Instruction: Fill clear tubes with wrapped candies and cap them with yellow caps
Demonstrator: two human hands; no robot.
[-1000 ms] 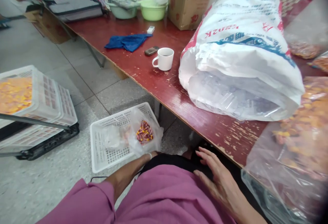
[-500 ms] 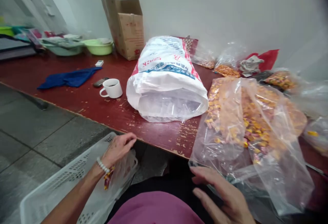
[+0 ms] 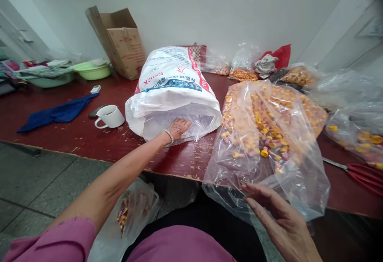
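My left hand (image 3: 178,128), with a beaded bracelet at its wrist, reaches into the mouth of a large white woven sack (image 3: 176,78) lying on its side. Its fingers are apart over clear plastic pieces (image 3: 197,124) inside. I see nothing held in them. On the right, my right hand (image 3: 269,210) hovers by the near edge of a clear plastic bag (image 3: 230,174). Thumb and fingers stand slightly apart, with nothing visible between them. Small yellow-and-pink plastic parts (image 3: 266,134) fill the far part of that bag.
A white mug (image 3: 110,116) and blue cloth (image 3: 58,114) lie left on the red table (image 3: 179,170). Behind stand a cardboard box (image 3: 124,46) and a green basin (image 3: 94,71). Red-handled scissors (image 3: 359,172) lie right. Below, a plastic bag (image 3: 134,222) holds similar parts.
My left hand has risen from above the basket at the lower left into the sack's mouth. My right hand stays near the clear bag. The view has shifted to the right.
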